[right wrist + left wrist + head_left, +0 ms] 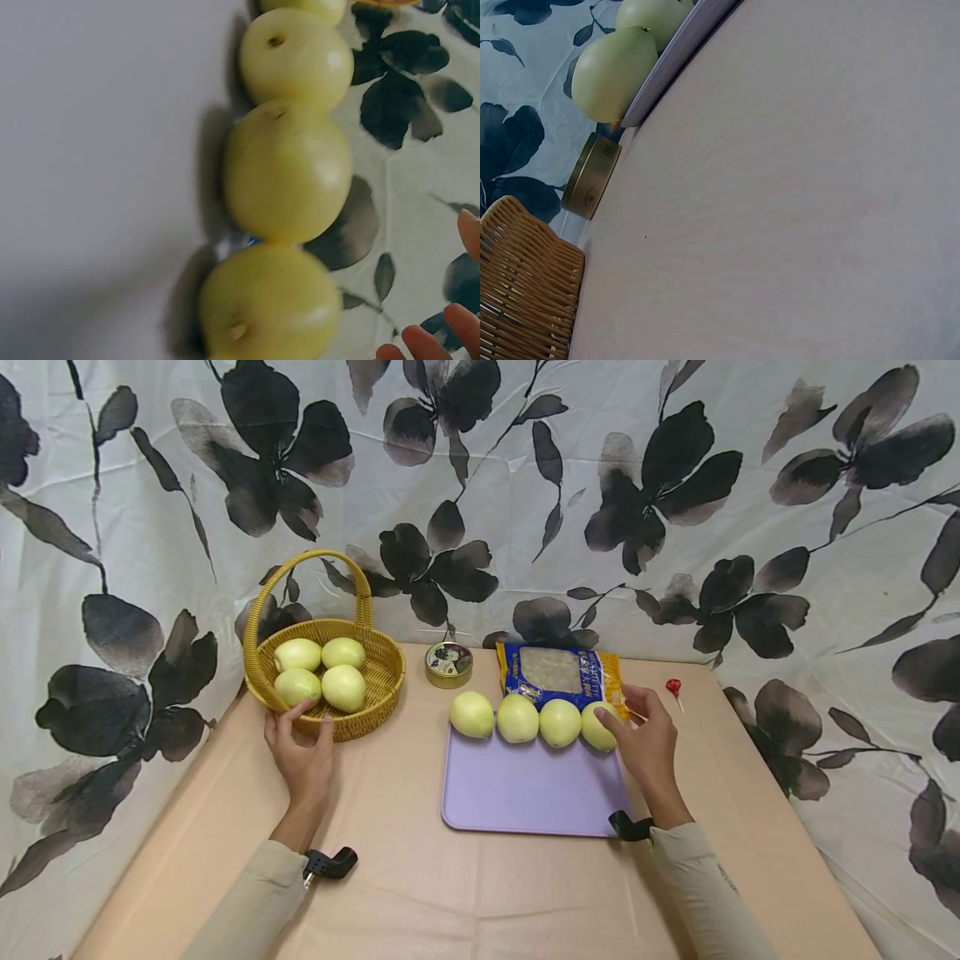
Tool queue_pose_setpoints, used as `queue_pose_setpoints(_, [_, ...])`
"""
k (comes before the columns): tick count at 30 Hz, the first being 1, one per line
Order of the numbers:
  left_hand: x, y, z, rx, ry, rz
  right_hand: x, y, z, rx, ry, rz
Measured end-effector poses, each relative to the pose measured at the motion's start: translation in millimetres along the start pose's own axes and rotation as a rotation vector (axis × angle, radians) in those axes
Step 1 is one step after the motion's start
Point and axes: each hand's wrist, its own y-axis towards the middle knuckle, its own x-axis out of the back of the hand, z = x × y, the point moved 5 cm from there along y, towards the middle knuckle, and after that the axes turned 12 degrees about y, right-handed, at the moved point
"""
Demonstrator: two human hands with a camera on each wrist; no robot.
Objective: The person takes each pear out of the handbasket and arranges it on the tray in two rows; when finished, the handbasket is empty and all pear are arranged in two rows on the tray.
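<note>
My left hand is at the near side of a yellow woven basket, its fingertips at the rim and thumb apart from the fingers. Inside are several round pale green pears, one beside my fingertips. A lilac tray carries a row of similar pears along its far edge. At the row's right end is my right hand, its thumb over the last pear. In the right wrist view, several fingertips stand apart from the pears.
Behind the row lies a blue and yellow packet with a clear window. A round gold tin stands between basket and tray. At the right is a small red-headed item. Floral cloth hangs behind the table.
</note>
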Motion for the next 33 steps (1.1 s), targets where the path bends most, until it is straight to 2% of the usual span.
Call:
queue_pose_setpoints(4, [-0.2, 0.6, 0.3, 0.004, 0.007, -0.006, -12, -2.1, 26, 0.096, 0.071, 0.001])
queue_pose_setpoints(11, [-0.3, 1.9, 0.5, 0.005, 0.003, -0.007, -45, -4.9, 63, 0.25, 0.206, 0.067])
queue_pose_setpoints(17, [0.0, -0.3, -3.9, 0.005, 0.007, -0.006, -79, -9.7, 84, 0.301, 0.241, 0.14])
queue_pose_setpoints(24, [7.3, -15.2, -40.0, 0.006, -0.057, -0.003, -120, -13.7, 102, 0.354, 0.285, 0.21])
queue_pose_setpoints(33, [6.6, -13.8, -34.5, -0.001, -0.02, -0.014, -178, -23.1, 118, 0.382, 0.35, 0.337])
